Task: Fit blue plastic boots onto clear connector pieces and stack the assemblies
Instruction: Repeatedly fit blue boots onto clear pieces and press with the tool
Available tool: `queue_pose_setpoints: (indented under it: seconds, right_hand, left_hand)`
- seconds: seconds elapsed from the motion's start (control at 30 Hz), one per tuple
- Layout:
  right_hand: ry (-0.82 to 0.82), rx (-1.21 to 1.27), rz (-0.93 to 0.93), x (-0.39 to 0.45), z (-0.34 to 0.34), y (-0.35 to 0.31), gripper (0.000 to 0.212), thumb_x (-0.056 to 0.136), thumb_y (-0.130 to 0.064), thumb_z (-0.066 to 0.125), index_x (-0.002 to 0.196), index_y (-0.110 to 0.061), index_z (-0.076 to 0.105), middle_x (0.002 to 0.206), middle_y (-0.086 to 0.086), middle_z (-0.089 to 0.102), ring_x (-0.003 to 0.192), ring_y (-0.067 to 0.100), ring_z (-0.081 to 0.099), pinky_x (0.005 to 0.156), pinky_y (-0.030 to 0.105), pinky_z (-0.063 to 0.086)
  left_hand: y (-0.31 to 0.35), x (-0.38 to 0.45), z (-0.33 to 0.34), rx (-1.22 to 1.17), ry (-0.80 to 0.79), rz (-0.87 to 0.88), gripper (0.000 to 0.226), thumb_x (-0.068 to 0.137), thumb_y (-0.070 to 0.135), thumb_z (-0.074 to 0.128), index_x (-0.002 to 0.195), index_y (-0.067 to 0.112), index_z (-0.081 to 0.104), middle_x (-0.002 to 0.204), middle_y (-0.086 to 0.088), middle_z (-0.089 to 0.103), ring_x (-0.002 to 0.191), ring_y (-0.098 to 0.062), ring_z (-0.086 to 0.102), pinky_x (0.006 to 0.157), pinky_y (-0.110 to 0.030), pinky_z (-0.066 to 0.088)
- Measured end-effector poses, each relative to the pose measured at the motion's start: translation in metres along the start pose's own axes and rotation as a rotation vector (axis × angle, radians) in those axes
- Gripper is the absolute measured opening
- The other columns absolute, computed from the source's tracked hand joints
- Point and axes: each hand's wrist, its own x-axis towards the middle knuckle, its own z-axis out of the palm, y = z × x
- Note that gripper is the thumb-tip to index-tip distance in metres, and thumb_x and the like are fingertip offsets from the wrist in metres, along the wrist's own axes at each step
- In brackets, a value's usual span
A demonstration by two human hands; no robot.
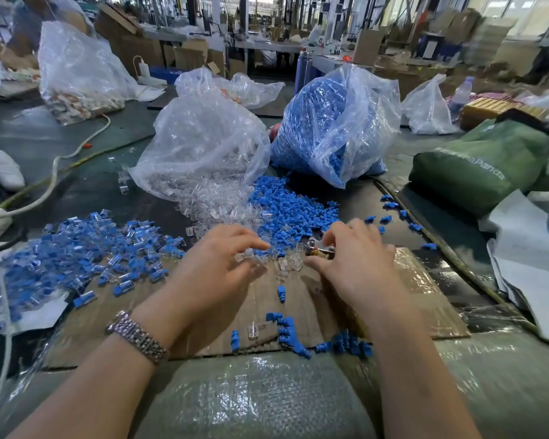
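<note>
My left hand (217, 264) reaches over a small cluster of clear connector pieces (282, 263) on the cardboard, its fingers curled around one clear piece. My right hand (355, 255) pinches a small metal tool (319, 247) between thumb and forefinger. Loose blue boots (286, 210) lie in a heap just beyond both hands. A wide pile of finished blue-and-clear assemblies (83, 248) spreads to the left. A few more blue boots (298, 339) lie near the cardboard's front edge.
A clear bag of connector pieces (203, 144) and a clear bag of blue boots (336, 128) stand behind the heaps. A green bag (482, 166) lies at right. A white cable (54, 172) runs at left. Bubble wrap (260, 397) covers the near edge.
</note>
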Motion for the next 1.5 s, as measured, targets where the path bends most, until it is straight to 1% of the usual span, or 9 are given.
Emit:
queue_pose_setpoints:
  seconds: [0.13, 0.4, 0.6, 0.7, 0.83, 0.93, 1.07, 1.27, 1.5]
  right_hand:
    - [-0.175, 0.191, -0.158, -0.006, 0.001, -0.012, 0.033, 0.078, -0.062, 0.077, 0.072, -0.031, 0.068, 0.083, -0.010, 0.068, 0.102, 0.019, 0.059, 0.095, 0.049, 0.048]
    - [-0.180, 0.026, -0.240, -0.005, 0.018, -0.020, 0.026, 0.085, -0.056, 0.073, 0.090, -0.031, 0.073, 0.093, -0.013, 0.070, 0.101, 0.016, 0.058, 0.101, 0.049, 0.032]
    - [-0.140, -0.014, -0.274, -0.006, 0.022, -0.019, 0.012, 0.093, -0.039, 0.067, 0.095, -0.028, 0.070, 0.099, -0.011, 0.069, 0.101, 0.018, 0.060, 0.105, 0.050, 0.036]
    - [-0.119, -0.033, -0.284, -0.006, 0.022, -0.018, 0.009, 0.095, -0.037, 0.065, 0.097, -0.029, 0.068, 0.100, -0.010, 0.068, 0.103, 0.018, 0.060, 0.103, 0.049, 0.039]
    - [-0.091, 0.132, -0.280, -0.004, 0.019, -0.013, 0.007, 0.098, -0.029, 0.064, 0.096, -0.030, 0.070, 0.091, -0.015, 0.063, 0.093, 0.010, 0.059, 0.098, 0.045, 0.047]
    - [-0.055, 0.247, -0.285, -0.003, 0.017, -0.010, 0.006, 0.098, -0.027, 0.067, 0.097, -0.028, 0.073, 0.083, -0.018, 0.061, 0.080, -0.002, 0.055, 0.080, 0.027, 0.048]
    - [-0.012, 0.431, -0.246, -0.002, 0.013, -0.008, 0.004, 0.097, -0.029, 0.069, 0.093, -0.029, 0.070, 0.085, -0.015, 0.067, 0.080, -0.003, 0.060, 0.068, 0.013, 0.044]
    - [0.007, 0.757, -0.263, -0.005, 0.008, -0.011, 0.006, 0.097, -0.023, 0.068, 0.091, -0.024, 0.068, 0.081, -0.004, 0.073, 0.079, 0.011, 0.070, 0.079, 0.030, 0.057]
    - [0.062, 0.850, -0.355, -0.008, 0.008, -0.016, 0.005, 0.099, -0.021, 0.066, 0.094, -0.023, 0.067, 0.083, -0.003, 0.072, 0.081, 0.013, 0.069, 0.084, 0.039, 0.058]
  left_hand:
    - [0.006, 0.001, 0.011, 0.162, -0.125, 0.137, 0.041, 0.097, 0.047, 0.044, 0.137, 0.052, 0.052, 0.134, 0.025, 0.047, 0.117, -0.003, 0.033, 0.103, -0.030, 0.030]
    - [0.001, 0.000, 0.009, 0.096, -0.053, 0.110, 0.026, 0.096, 0.040, 0.060, 0.114, 0.028, 0.073, 0.118, 0.015, 0.059, 0.103, -0.004, 0.055, 0.095, -0.031, 0.050]
    - [-0.001, -0.002, 0.005, 0.002, -0.034, 0.013, 0.004, 0.088, 0.029, 0.071, 0.091, 0.027, 0.069, 0.101, 0.017, 0.057, 0.090, 0.004, 0.058, 0.087, -0.023, 0.056]
    - [0.001, -0.002, 0.004, -0.020, -0.023, -0.041, 0.011, 0.088, 0.022, 0.074, 0.084, 0.028, 0.066, 0.095, 0.015, 0.059, 0.087, 0.003, 0.058, 0.085, -0.024, 0.056]
    - [0.001, -0.002, 0.002, -0.015, -0.035, -0.047, 0.019, 0.089, 0.016, 0.073, 0.084, 0.033, 0.065, 0.091, 0.016, 0.061, 0.085, 0.004, 0.058, 0.084, -0.023, 0.054]
    - [0.002, -0.003, 0.001, -0.049, -0.021, -0.072, 0.025, 0.091, 0.014, 0.071, 0.103, 0.034, 0.063, 0.091, 0.017, 0.064, 0.086, 0.005, 0.062, 0.082, -0.015, 0.054]
    - [0.004, -0.001, -0.006, -0.289, 0.014, -0.153, 0.037, 0.092, 0.012, 0.071, 0.119, 0.035, 0.060, 0.093, 0.009, 0.069, 0.086, 0.003, 0.067, 0.074, -0.007, 0.052]
    - [0.007, 0.000, -0.016, -1.107, -0.021, -0.414, 0.020, 0.084, 0.009, 0.071, 0.101, 0.012, 0.079, 0.096, -0.015, 0.075, 0.085, -0.022, 0.074, 0.070, -0.022, 0.058]
    - [0.007, 0.003, -0.015, -1.397, -0.082, -0.498, 0.027, 0.089, 0.021, 0.064, 0.105, 0.000, 0.070, 0.093, -0.022, 0.073, 0.086, -0.031, 0.076, 0.065, -0.025, 0.062]
